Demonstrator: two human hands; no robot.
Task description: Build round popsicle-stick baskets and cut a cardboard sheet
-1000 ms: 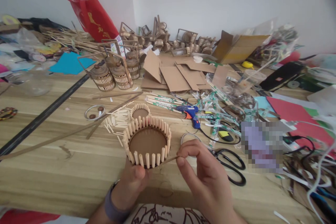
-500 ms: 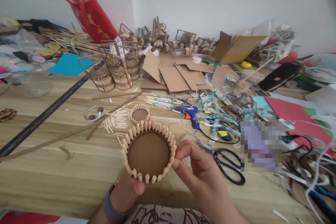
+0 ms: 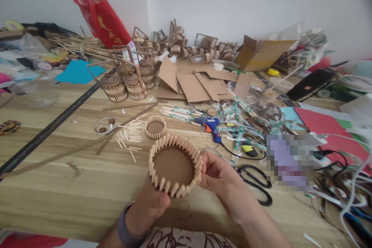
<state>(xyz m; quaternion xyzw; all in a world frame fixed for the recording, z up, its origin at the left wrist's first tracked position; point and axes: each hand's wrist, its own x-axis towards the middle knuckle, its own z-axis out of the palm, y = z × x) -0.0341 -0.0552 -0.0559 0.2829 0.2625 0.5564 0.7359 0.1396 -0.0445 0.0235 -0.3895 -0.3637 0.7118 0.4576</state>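
A round cardboard base ringed with short upright wooden sticks, a small basket point(image 3: 173, 166), is held up above the table near my body. My left hand point(image 3: 151, 201) supports it from below and the left, its thumb at the near rim and most fingers hidden underneath. With thumb and forefinger, my right hand point(image 3: 217, 176) pinches the sticks on the basket's right side. Just beyond it on the table stands a smaller stick-ringed basket point(image 3: 155, 127). Loose short sticks point(image 3: 130, 133) lie scattered to its left.
A blue glue gun point(image 3: 211, 126) rests beyond my right hand, with black-handled scissors point(image 3: 255, 182) to the right. Flat cardboard pieces point(image 3: 193, 85) lie farther back. Finished lidded baskets with handles point(image 3: 113, 85) stand back left. A red bag point(image 3: 101, 19) leans near the wall.
Both hands have shifted the larger basket to the right, and it now tilts and turns slightly differently. My right hand still pinches its right side. The things on the table stay put.
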